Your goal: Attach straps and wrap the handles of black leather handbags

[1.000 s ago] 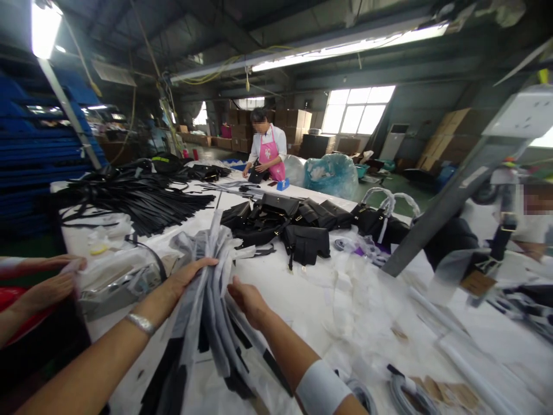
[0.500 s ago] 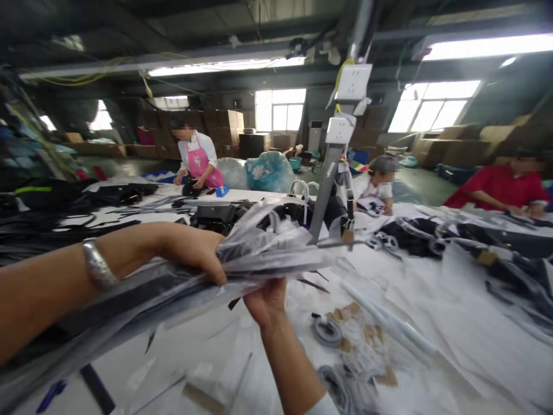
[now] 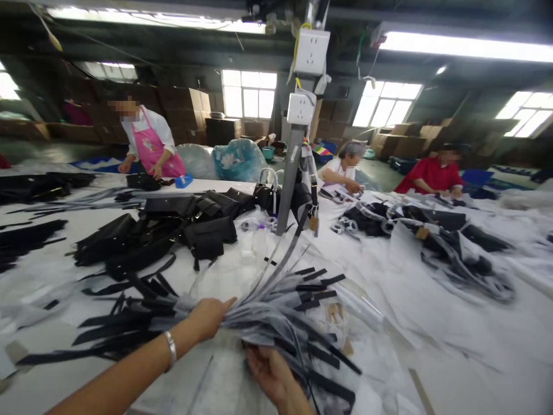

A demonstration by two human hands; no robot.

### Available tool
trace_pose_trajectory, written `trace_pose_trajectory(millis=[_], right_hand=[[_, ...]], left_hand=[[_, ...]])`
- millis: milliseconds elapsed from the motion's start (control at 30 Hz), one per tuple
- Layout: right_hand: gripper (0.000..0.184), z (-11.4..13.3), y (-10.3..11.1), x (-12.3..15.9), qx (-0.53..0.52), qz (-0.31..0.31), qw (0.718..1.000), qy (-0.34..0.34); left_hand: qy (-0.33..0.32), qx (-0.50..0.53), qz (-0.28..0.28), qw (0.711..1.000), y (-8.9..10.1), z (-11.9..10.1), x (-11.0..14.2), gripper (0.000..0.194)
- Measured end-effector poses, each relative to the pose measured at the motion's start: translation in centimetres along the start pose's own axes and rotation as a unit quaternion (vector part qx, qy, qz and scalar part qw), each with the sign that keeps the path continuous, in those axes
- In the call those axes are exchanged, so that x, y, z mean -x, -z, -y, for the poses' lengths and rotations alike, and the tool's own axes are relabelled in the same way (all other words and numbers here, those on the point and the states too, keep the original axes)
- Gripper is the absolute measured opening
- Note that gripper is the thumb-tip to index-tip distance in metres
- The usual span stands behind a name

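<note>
A bundle of black straps, with thin translucent wrapping about them, lies across the white table in front of me. Its black ends fan out to both sides. My left hand, with a silver bracelet at the wrist, is closed over the middle of the bundle from above. Below the bundle's near edge is my right hand, palm up with fingers loosely bent and partly hidden under the straps; its grip does not look closed. Beyond the bundle lie several black bags.
A grey post with white sockets rises from the table. Across it work a person in a pink apron, one in white and one in red. More black straps and bags and white sheets lie to the right.
The bundle has come down from mid-air onto the table and its strap ends now spread out. My right hand has moved lower beneath it. The view has turned to the right.
</note>
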State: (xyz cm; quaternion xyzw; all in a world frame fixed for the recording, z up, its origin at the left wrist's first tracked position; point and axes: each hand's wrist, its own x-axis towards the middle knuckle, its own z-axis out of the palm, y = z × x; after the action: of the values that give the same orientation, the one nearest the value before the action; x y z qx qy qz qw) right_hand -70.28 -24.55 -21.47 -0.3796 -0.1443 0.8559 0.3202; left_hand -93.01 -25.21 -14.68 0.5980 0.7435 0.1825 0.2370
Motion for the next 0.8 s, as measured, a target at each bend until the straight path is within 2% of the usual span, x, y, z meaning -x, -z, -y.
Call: trace_pose_trajectory(millis=[100,167,233,367,500,567,667,733,800], right_hand=[[0.026,-2.1,4.4,1.2,-0.043,-0.046,0.996,-0.06],[0.029,-2.2,6.5,2.0,-0.071,-0.062,0.993,-0.074],[0.031,-1.4,7.8,2.5,-0.095,-0.068,0.99,-0.076],[0.038,0.4,8.8,3.3,-0.132,-0.062,0.988,-0.059],[0.04,0.6,10.5,4.8,-0.136,-0.059,0.988,-0.036],[0.04,0.2,11.9,5.9,-0.104,-0.075,0.99,-0.061],[0.049,0.2,13.9,7.6,-0.063,-0.095,0.986,-0.118],[0.061,0.8,15.1,8.7,-0.039,-0.096,0.985,-0.139],[0.066,2.0,16.1,10.2,0.01,-0.077,0.987,-0.143]], left_hand=[[0.045,-0.05,0.018,0.998,-4.1,3.0,2.3,0.062],[0.061,-0.074,0.023,0.995,-5.6,4.4,3.4,0.066],[0.04,-0.125,0.029,0.991,-6.0,5.3,4.2,0.069],[-0.077,-0.254,0.038,0.963,-5.4,5.5,5.3,0.076],[-0.151,-0.292,0.024,0.944,-6.1,4.9,6.2,0.079],[-0.13,-0.322,0.023,0.938,-7.2,4.4,6.2,0.078],[-0.027,-0.387,0.023,0.921,-8.5,3.1,5.7,0.08],[0.026,-0.406,0.042,0.913,-8.6,1.6,5.5,0.083],[0.047,-0.395,0.059,0.916,-8.2,-0.5,5.5,0.089]])
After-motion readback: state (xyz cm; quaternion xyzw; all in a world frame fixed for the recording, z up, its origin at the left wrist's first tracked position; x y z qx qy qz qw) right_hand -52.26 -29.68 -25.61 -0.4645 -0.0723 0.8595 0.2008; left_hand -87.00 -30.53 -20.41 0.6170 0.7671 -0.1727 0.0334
